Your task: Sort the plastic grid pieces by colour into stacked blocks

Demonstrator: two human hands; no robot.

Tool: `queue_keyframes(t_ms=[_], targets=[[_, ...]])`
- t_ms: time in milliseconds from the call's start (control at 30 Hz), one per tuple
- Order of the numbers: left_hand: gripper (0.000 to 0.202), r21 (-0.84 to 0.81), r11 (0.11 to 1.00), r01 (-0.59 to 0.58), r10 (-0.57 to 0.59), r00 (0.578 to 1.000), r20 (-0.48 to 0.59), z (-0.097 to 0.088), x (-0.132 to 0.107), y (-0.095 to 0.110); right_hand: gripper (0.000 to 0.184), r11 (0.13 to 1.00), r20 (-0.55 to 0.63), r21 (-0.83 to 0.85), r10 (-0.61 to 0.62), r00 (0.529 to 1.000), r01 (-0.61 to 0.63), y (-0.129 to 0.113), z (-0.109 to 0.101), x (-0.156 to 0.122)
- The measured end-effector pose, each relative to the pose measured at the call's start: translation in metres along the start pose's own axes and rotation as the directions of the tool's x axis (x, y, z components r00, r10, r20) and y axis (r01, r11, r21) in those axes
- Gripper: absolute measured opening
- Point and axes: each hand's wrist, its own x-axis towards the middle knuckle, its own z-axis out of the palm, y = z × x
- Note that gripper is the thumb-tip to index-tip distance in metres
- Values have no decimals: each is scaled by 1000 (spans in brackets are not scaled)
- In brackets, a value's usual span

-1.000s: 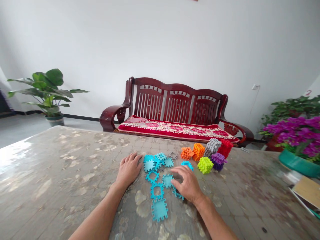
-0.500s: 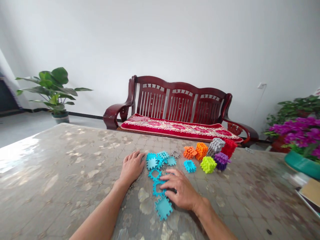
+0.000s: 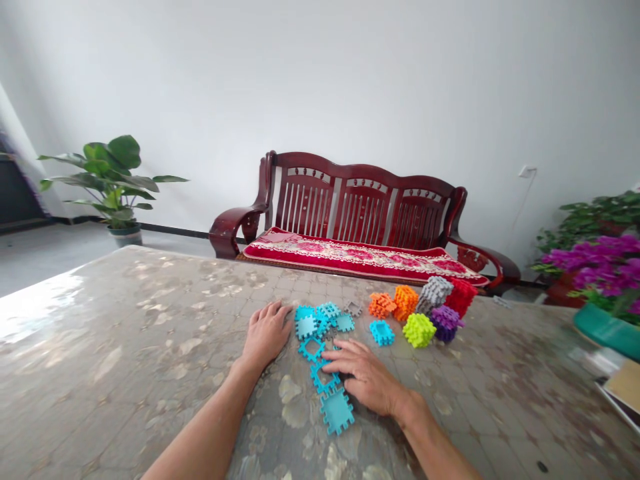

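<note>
My left hand (image 3: 269, 331) rests flat on the table, fingers stretched out, just left of a pile of blue interlocking tiles (image 3: 306, 326). My right hand (image 3: 369, 377) has its fingers spread, their tips lying over a blue tile with an open middle (image 3: 317, 381); whether they press on it I cannot tell. Nearer to me, a solid blue square tile (image 3: 337, 411) with notched edges lies flat beside that one. Another open-middled blue tile (image 3: 311, 348) sits between them and the pile. Part of the tiles under my right fingers is hidden.
To the right stand a low blue tile stack (image 3: 381, 333) and stacks in orange (image 3: 405, 302), lime green (image 3: 419, 330), grey (image 3: 435, 293), purple (image 3: 447, 323) and red (image 3: 463, 295). Beyond the table (image 3: 150, 347) is a wooden bench (image 3: 360, 200). Purple flowers (image 3: 600, 263) stand far right.
The solid blue tile and the open-middled one beside it have slid slightly right and turned a little under my right hand. My left hand keeps its place by the pile.
</note>
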Motion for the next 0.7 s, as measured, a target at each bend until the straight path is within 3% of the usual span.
queue_keyframes(t_ms=[100, 333, 500, 600, 700], targets=[[41, 6, 1000, 5, -5, 1000, 10, -1, 0, 1, 64, 1000, -2, -6, -7, 1000, 7, -2, 0, 0], [42, 7, 1000, 2, -2, 1000, 15, -6, -2, 4, 30, 995, -100, -85, -55, 993, 46, -4, 7, 2], [41, 4, 1000, 4, -4, 1000, 13, -5, -2, 3, 20, 994, -196, -67, -98, 976, 87, -1, 15, 5], [42, -1, 1000, 3, -3, 1000, 13, -5, -1, 3, 23, 999, -343, 27, -9, 939, 19, 4, 17, 5], [41, 1, 1000, 7, -7, 1000, 16, -4, -1, 2, 32, 974, -473, 178, 208, 856, -138, 13, 15, 5]])
